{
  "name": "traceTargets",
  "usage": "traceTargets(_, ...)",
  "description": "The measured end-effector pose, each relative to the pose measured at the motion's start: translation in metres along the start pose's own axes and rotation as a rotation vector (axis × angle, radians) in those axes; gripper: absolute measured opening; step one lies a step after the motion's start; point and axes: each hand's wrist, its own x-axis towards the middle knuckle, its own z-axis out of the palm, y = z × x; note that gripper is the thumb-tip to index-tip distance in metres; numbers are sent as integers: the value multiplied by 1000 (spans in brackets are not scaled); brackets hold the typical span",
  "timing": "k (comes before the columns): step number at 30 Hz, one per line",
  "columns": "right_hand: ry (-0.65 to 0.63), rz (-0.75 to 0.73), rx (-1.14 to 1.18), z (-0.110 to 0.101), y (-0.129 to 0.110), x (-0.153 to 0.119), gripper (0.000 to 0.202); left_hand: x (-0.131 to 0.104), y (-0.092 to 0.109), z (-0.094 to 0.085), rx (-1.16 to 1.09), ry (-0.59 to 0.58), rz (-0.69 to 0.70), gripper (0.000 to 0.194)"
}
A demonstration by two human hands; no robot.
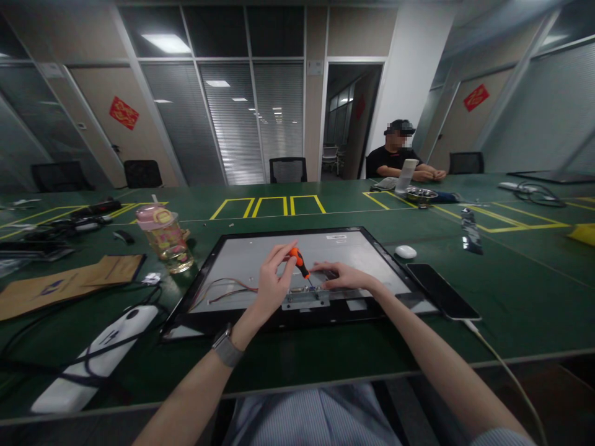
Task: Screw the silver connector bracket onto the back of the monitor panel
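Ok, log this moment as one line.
left hand: holds orange-and-black screwdriver | right hand: beside metal bracket | panel: flat on green table

Over on the counter point(288, 362) there's a pink-lidded bottle point(163, 234), a brown paper bag point(69, 282) and a white power strip point(116, 332); a plugged-in phone point(444, 291) lies near a white case point(405, 251). Across sits a person point(387, 160) in black.
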Motion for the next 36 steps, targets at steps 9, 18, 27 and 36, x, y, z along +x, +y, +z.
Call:
traceTargets(9,-9,-40,20,0,5,2,64,0,2,-2,66,17,-1,28)
traceTargets(18,-12,-32,38,1,6,2,65,1,0,-1,75,42,-13,25)
traceTargets(27,-9,-12,23,0,5,1,65,1,2,1,23,18,-33,27)
traceTargets(36,-16,-20,25,0,7,1,67,0,3,0,17,11,6,29)
